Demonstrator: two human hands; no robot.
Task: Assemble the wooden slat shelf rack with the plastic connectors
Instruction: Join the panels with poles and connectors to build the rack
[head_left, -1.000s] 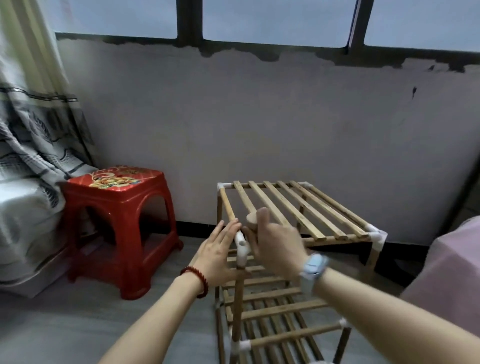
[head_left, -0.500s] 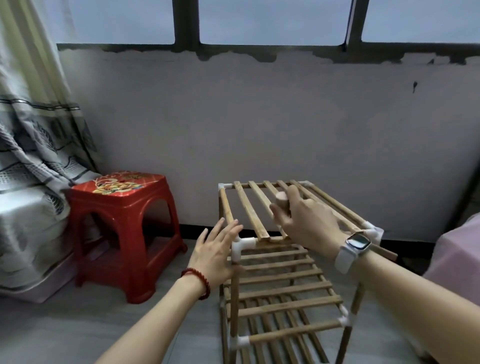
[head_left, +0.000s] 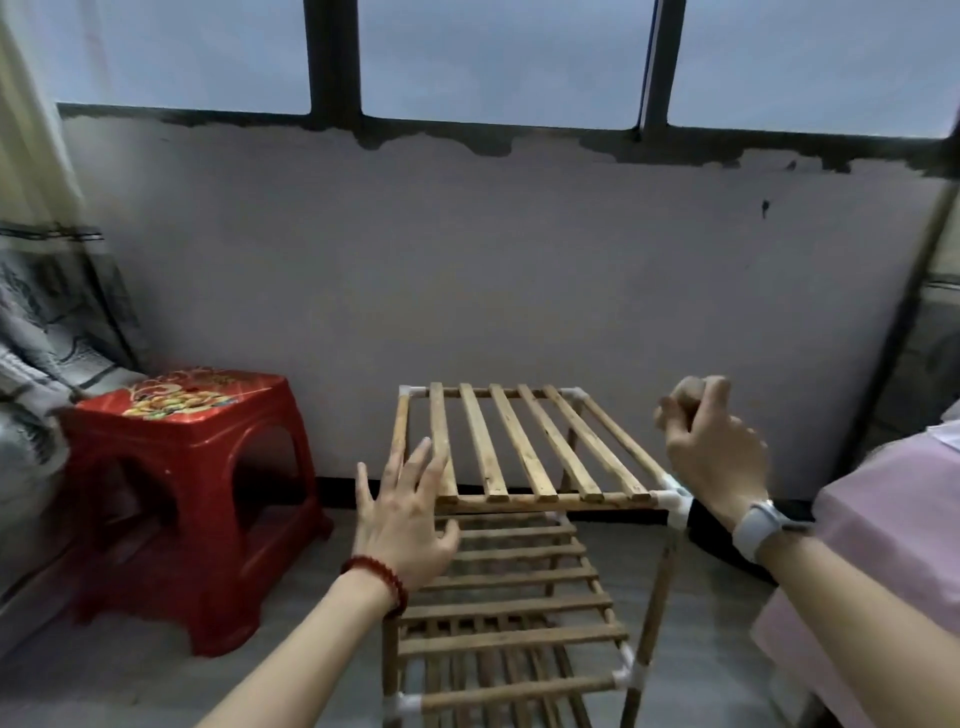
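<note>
A left hand (head_left: 402, 519) spreads its fingers over the near left corner of the rack (head_left: 524, 467), while the right hand (head_left: 711, 447), raised off its right edge, curls around a small wooden piece (head_left: 688, 388); bare floor (head_left: 685, 597) beyond, a red stool (head_left: 192, 499) left.

— How many shelves on that wooden slat rack (head_left: 519, 467)?
— Three tiers that I can see, with five flat slats on top.
— Stools?
— One red plastic stool (head_left: 192, 499). And my two hands.

Dim, window-lit (edges bowed)
</note>
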